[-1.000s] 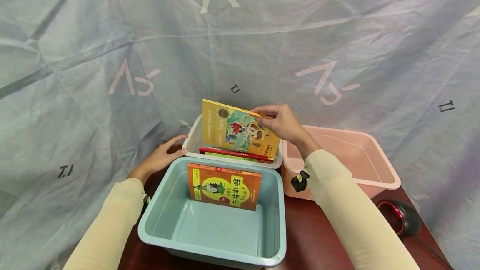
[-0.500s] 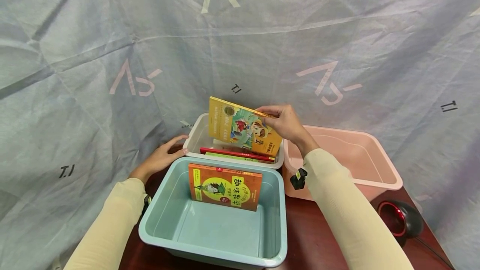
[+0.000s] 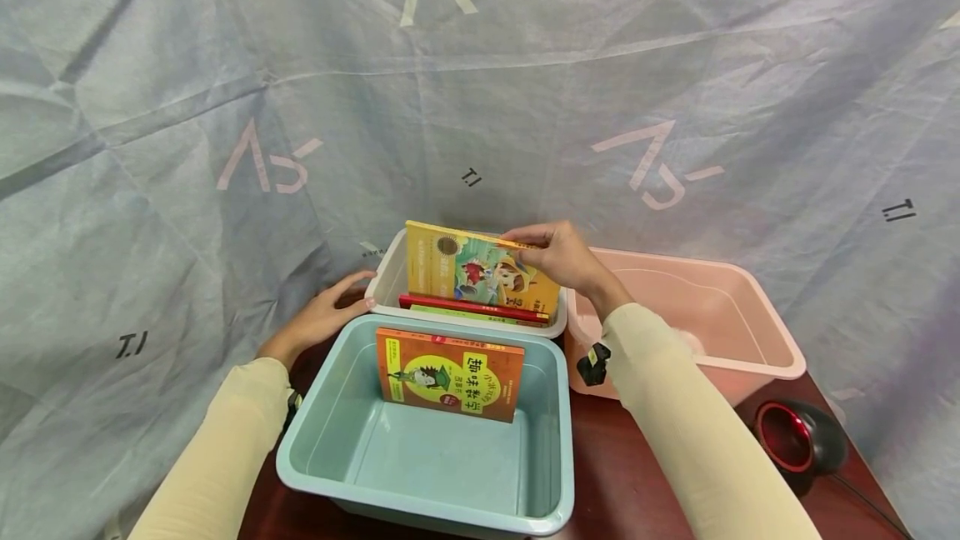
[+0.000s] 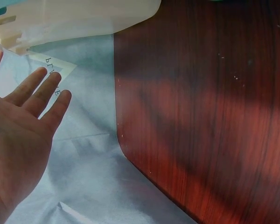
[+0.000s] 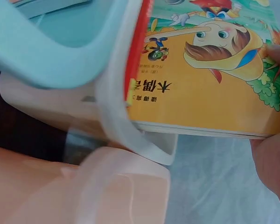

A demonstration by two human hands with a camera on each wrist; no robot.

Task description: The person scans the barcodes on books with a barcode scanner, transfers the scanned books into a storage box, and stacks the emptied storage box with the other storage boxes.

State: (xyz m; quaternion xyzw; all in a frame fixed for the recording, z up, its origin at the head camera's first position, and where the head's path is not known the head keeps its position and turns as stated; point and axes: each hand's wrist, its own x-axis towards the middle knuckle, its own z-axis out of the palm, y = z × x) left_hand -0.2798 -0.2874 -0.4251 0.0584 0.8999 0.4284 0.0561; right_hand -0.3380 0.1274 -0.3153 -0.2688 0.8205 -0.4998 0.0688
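Observation:
My right hand [image 3: 567,261] pinches the upper right edge of a yellow book [image 3: 442,267], whose lower part is inside the white bin [image 3: 390,277]. In the right wrist view the yellow book [image 5: 200,105] shows a long-nosed cartoon figure, and the right hand [image 5: 275,158] grips its edge. In front of it in the same bin stand a red book [image 3: 457,304] and a green one [image 3: 450,314]. My left hand [image 3: 318,321] touches the white bin's left rim with its fingertips; in the left wrist view the left hand [image 4: 25,135] has spread fingers.
A blue bin [image 3: 311,465] stands in front, with an orange book [image 3: 450,373] upright against its back wall. To the right are a pink bin [image 3: 772,340] and a black device [image 3: 806,436] with a red ring, on the dark red table [image 3: 622,473]. Grey cloth hangs behind.
The yellow book rose slightly and moved right, then came down and left, deeper into the white bin, with my right hand on it. My left hand has stayed at the rim.

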